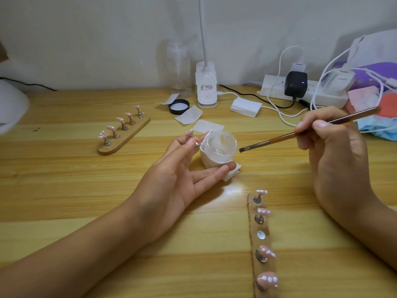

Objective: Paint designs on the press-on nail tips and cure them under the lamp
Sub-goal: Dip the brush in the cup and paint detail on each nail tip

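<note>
— While your left hand (pixel 178 173) pinches a nail tip (pixel 190 133) on its stand and steadies the jar (pixel 219 150), what could slip?
— Your right hand (pixel 330 147), pinching the brush (pixel 300 134) just beside the rim, could tip that jar.

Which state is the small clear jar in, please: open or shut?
Open: the jar shows a bare mouth, and a black lid lies apart on the table.
</note>
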Motion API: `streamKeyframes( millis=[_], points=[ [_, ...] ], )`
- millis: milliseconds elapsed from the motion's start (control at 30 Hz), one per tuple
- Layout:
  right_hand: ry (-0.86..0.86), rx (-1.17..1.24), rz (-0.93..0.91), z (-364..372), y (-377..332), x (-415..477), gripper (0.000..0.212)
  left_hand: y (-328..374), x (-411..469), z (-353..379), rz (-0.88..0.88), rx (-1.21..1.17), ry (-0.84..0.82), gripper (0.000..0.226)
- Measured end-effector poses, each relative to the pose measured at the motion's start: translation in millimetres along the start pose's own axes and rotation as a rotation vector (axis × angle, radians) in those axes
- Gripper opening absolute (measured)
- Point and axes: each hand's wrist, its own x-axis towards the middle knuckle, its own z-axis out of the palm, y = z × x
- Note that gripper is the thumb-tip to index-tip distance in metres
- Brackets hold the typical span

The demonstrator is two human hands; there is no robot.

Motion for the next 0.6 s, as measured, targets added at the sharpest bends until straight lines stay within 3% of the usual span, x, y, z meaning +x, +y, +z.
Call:
streamKeyframes(
  millis=[300,600],
  points=[
    [0.061,0.214,0.162,-3.0,2.2,6.4,0.037,1.1,-2.1,-2.6,-0.041,-0.041,-0.012,0.010],
    [-0.040,0.333,0.366,-3.1,4.0,10.6,0.032,1.9,0.5,-5.2,-0.076,-0.002,-0.019,0.005]
  ],
)
